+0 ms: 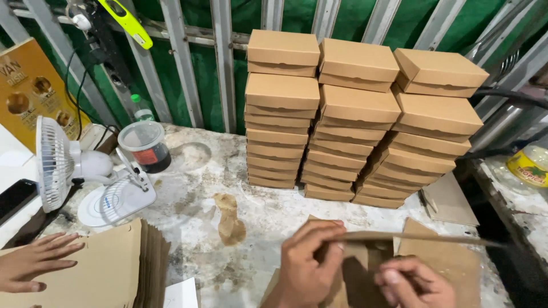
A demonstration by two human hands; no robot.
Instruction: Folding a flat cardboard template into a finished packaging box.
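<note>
Your left hand (pixel 305 268) and right hand (pixel 414 282) sit at the bottom centre of the frame, both closed on a flat cardboard blank (pixel 411 251) that you are bending into shape. The left fingers curl over its near edge; the right thumb and fingers pinch a flap lower down, while one panel juts out level toward the right. It is only partly folded, not yet a box.

Judging by what stands behind it, a good deal is done: three stacks of finished boxes (pixel 354 120) rise in the upper centre against the green wall (pixel 200 85), tightly side by side, the right stack leaning a little. More remains, though. A pile of unfolded blanks (pixel 114 268) lies at the lower left, and another person's hand (pixel 34 259) rests on it, fingers spread flat. A few loose sheets (pixel 448 199) lie at the right, beside the stacks.

On the stained table (pixel 268 211), a small white fan (pixel 63 162) and a lidded tub (pixel 145 145) stand at the left.
</note>
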